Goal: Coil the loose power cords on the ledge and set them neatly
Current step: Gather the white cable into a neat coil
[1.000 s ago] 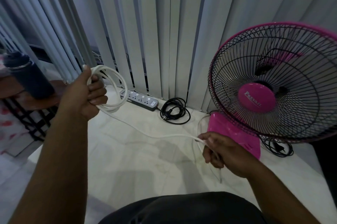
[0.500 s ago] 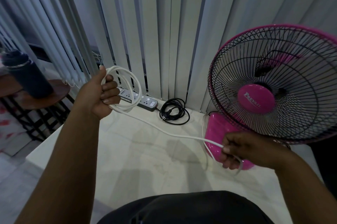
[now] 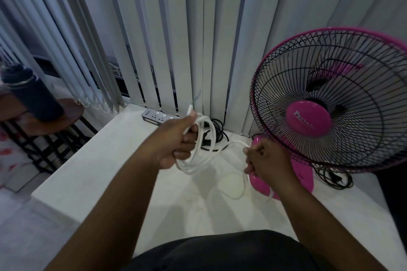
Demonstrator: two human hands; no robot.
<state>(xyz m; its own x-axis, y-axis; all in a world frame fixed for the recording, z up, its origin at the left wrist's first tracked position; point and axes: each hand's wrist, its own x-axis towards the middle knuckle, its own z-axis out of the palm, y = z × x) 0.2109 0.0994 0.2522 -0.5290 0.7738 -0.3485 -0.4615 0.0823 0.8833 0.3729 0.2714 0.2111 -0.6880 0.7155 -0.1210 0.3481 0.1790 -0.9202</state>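
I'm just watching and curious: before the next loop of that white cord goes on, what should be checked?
1. Left hand grips the white coil: ok.
2. Right hand holds the loose white cord: ok.
3. Slack left to wind, lying on the ledge: ok.
4. Slack clear of the pink fan base: cannot tell.
5. Black cord already coiled: ok.
6. Black cord behind fan tidy: not ok.

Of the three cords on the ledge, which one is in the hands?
The white cord: left hand grips its loops, right hand its slack. Both black cords lie untouched.
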